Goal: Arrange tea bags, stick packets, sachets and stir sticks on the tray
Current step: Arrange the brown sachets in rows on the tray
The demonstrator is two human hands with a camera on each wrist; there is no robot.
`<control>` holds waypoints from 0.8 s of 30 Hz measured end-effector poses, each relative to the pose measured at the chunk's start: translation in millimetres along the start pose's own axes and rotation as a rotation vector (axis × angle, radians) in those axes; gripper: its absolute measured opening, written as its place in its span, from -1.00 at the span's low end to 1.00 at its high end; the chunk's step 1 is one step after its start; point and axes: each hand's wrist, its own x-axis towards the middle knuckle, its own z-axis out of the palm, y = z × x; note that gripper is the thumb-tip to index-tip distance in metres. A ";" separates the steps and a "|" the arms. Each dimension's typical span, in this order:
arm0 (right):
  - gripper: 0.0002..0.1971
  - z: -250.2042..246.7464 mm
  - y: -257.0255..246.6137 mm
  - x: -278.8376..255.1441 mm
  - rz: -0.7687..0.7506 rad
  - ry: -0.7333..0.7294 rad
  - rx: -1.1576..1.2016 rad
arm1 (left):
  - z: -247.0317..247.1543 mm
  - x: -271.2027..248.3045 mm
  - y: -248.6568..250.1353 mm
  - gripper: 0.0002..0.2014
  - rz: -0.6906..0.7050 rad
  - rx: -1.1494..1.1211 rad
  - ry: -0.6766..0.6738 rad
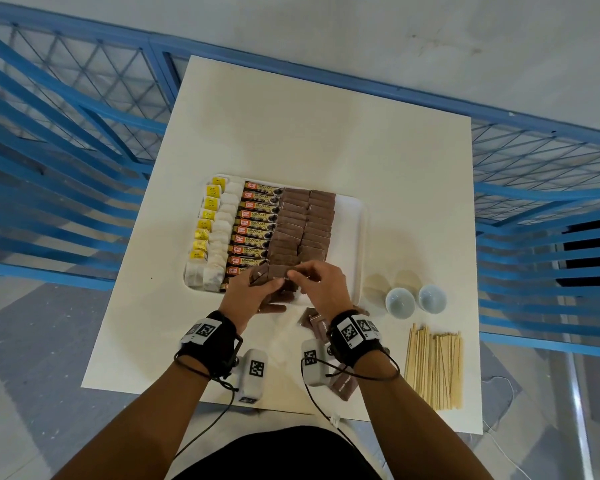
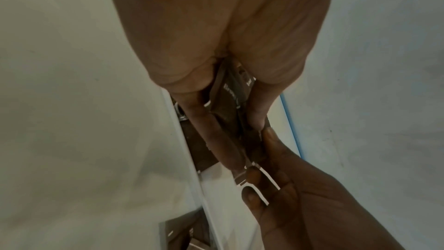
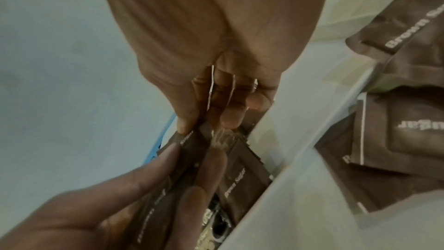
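A white tray (image 1: 359, 237) holds a column of tea bags (image 1: 219, 237), a column of stick packets (image 1: 257, 233) and two columns of brown sugar sachets (image 1: 303, 223). Over the tray's near edge my left hand (image 1: 267, 282) grips a small stack of brown sachets (image 1: 278, 273). My right hand (image 1: 300, 275) pinches the right end of that stack. In the left wrist view, thumb and fingers of the left hand (image 2: 240, 126) clamp the stack (image 2: 228, 92). In the right wrist view, the right hand (image 3: 209, 119) pinches sachet edges above the tray's sachets (image 3: 245, 170). Stir sticks (image 1: 433, 367) lie on the table at the right.
Loose brown sachets (image 1: 314, 323) lie on the table under my right wrist, with another one (image 1: 343, 386) nearer me. Two small white bowls (image 1: 399, 301) stand right of the tray. The tray's right strip is bare. A blue railing surrounds the white table (image 1: 326, 133).
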 end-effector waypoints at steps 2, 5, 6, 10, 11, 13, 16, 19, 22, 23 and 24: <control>-0.95 -2.2 0.2 0.1 -0.002 0.035 0.048 | 1.2 -0.8 -0.5 -0.73 -0.006 -0.012 0.025; -0.96 -3.3 0.1 -0.4 0.003 0.051 0.061 | 1.3 -0.5 -1.7 -0.74 -0.003 -0.003 0.063; -0.94 -2.9 1.0 -0.6 0.013 0.036 0.062 | 1.3 -0.4 -2.1 -0.75 0.002 -0.002 0.069; -0.82 -1.1 6.2 -0.6 0.044 -0.065 0.014 | 1.4 -1.3 -4.3 -0.79 0.009 0.008 0.066; -0.85 -2.2 7.4 -0.6 0.048 -0.065 0.007 | 0.7 -0.8 -5.4 -0.80 0.000 0.007 0.070; -0.89 -7.2 11.4 0.7 0.065 -0.014 0.011 | -1.8 1.3 -7.6 -0.80 -0.030 -0.003 0.084; -0.89 -17.3 21.1 6.2 0.126 0.123 0.006 | -6.5 3.4 -11.7 -0.80 -0.068 -0.006 0.101; -0.88 -23.5 27.0 10.0 0.173 0.204 -0.058 | -9.6 2.6 -13.8 -0.81 -0.056 0.019 0.095; -0.88 -23.9 27.0 12.0 0.174 0.199 -0.114 | -10.7 1.8 -13.6 -0.82 -0.045 0.019 0.086; -0.88 -22.7 26.5 13.0 0.169 0.196 -0.132 | -11.1 1.9 -13.4 -0.81 -0.042 0.021 0.086; -0.87 -21.1 26.1 13.9 0.161 0.195 -0.157 | -11.7 2.2 -13.5 -0.79 -0.039 0.026 0.089</control>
